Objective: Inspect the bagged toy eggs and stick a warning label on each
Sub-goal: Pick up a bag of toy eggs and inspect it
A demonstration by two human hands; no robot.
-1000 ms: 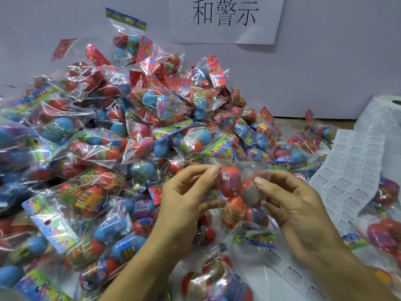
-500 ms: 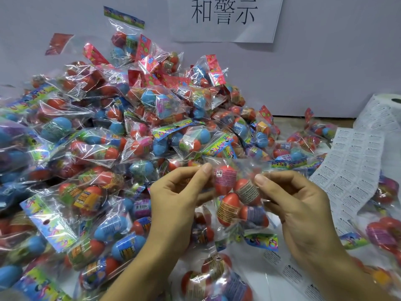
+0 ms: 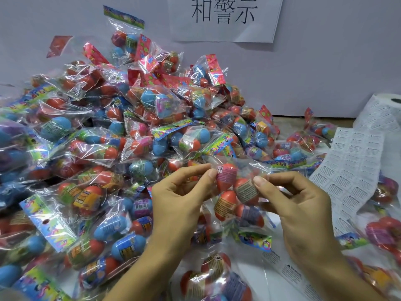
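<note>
One bag of eggs (image 3: 235, 192) is pinched at its top corners by the left hand (image 3: 180, 198) and right hand (image 3: 299, 205) above the table; inspection is judged underway; the label sheet (image 3: 351, 170) and large heap (image 3: 104, 148) are left.

A white paper sheet (image 3: 224, 18) on the grey wall behind the desk carries three large black characters, "和警示". A small white sticker (image 3: 219, 169) on a red plastic egg inside the clear bag held up over the desk's near edge reads "+9" as it sits, and a like sticker (image 3: 217, 258) on an egg in a bag lower down shows "9". The white label strip (image 3: 291, 272) lying at the near right of the desk repeats the word "WARNING" beside a triangle sign; its finer print is too small to read.
</note>
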